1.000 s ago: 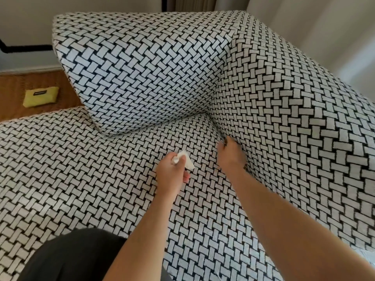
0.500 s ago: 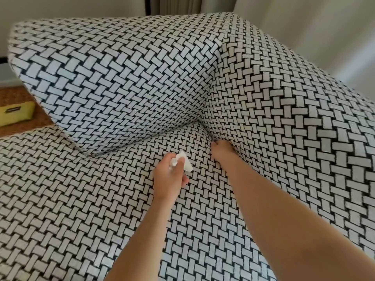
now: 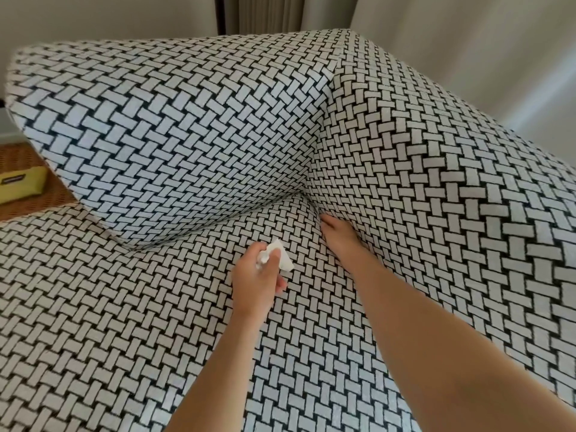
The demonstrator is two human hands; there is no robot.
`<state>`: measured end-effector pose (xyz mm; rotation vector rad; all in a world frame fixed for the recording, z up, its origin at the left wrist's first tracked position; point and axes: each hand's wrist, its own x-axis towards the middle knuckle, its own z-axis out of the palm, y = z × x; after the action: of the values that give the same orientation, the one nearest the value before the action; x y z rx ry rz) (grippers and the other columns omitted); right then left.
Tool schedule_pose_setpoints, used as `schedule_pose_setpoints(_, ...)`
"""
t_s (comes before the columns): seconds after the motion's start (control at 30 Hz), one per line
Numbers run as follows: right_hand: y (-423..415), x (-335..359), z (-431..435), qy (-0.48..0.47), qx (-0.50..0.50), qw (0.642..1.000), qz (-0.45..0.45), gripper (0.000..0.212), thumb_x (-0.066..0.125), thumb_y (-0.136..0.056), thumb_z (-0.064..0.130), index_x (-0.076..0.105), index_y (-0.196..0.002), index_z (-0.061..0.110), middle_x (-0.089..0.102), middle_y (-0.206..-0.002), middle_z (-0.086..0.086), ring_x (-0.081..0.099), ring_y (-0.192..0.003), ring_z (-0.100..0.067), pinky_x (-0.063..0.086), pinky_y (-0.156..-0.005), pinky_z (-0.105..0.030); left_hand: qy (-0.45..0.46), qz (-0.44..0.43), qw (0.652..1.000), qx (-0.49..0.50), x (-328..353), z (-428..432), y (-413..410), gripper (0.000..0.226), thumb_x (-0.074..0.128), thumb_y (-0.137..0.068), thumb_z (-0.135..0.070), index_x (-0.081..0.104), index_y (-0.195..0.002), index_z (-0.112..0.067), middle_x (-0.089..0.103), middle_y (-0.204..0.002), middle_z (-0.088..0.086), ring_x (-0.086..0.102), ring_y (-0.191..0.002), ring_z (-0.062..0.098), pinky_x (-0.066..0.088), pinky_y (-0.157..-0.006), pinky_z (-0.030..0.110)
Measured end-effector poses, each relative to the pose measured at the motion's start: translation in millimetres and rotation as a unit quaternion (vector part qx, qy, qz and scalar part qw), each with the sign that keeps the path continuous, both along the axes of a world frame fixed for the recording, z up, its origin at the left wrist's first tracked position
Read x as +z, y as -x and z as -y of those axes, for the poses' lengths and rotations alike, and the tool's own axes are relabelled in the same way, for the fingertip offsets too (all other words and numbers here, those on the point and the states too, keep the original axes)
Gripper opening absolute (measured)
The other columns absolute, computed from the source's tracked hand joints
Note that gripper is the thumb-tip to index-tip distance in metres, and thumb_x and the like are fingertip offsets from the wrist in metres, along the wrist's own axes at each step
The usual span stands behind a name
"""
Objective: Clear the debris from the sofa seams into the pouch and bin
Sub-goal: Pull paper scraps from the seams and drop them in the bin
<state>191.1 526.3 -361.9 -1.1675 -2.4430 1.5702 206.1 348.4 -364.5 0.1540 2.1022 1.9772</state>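
A sofa (image 3: 124, 307) covered in black-and-white woven-pattern fabric fills the view. My left hand (image 3: 255, 279) hovers over the seat near the corner and pinches a scrap of white paper (image 3: 282, 257). My right hand (image 3: 338, 235) lies against the seam (image 3: 314, 207) where the seat meets the right side cushion, fingertips pushed into the gap and partly hidden. Whether those fingers hold anything cannot be seen. A yellow pouch (image 3: 18, 183) lies on the brown floor at the far left, cut off by the frame edge.
The back cushion (image 3: 174, 135) stands behind the seat and the side cushion (image 3: 436, 182) rises on the right, meeting in a corner. Pale walls and a curtain are behind the sofa. Brown woven floor (image 3: 28, 157) shows at the left.
My right hand has slid further along the seam toward the corner. The left hand keeps hold of the white paper. The view has moved closer and to the right.
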Motion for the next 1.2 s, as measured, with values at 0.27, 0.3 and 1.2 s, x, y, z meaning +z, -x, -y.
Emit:
schedule_pose_setpoints(0.27, 4.9, -10.6, 10.0, -0.2, -0.047, 0.977, 0.049, 0.034, 0.036, -0.098, 0.03, 0.051, -0.129, 0.029, 0.064, -0.113, 0.003, 0.056, -0.08, -0.014, 0.042, -0.067, -0.022, 0.013, -0.012, 1.0, 0.008, -1.9, -0.9, 1.2, 0.008, 0.054, -0.092, -0.016, 0.059, -0.086, -0.016, 0.061, -0.068, 0.004, 0.055, -0.04, 0.005, 0.041, -0.037, 0.016)
schedule_pose_setpoints(0.3, 7.2, -9.8, 7.7, -0.199, -0.028, 0.977, 0.067, 0.037, 0.034, -0.098, 0.031, 0.047, -0.132, 0.031, 0.062, -0.118, 0.002, 0.057, -0.086, -0.016, 0.045, -0.071, -0.025, 0.014, -0.012, 1.0, 0.007, -1.8, -1.0, 1.2, 0.008, 0.054, -0.092, -0.016, 0.059, -0.087, -0.015, 0.06, -0.066, 0.004, 0.054, -0.04, 0.005, 0.04, -0.036, 0.015)
schedule_pose_setpoints(1.2, 30.2, -18.0, 0.7, -0.191, -0.029, 0.981, 0.022, 0.021, 0.044, -0.094, 0.02, 0.064, -0.094, 0.013, 0.061, -0.067, -0.003, 0.05, -0.054, -0.015, 0.045, -0.053, -0.025, -0.018, 0.006, 1.0, -0.002, 1.1, 0.4, 1.1, 0.013, 0.053, -0.093, -0.015, 0.058, -0.081, -0.016, 0.057, -0.059, -0.001, 0.053, -0.04, 0.007, 0.04, -0.036, 0.018)
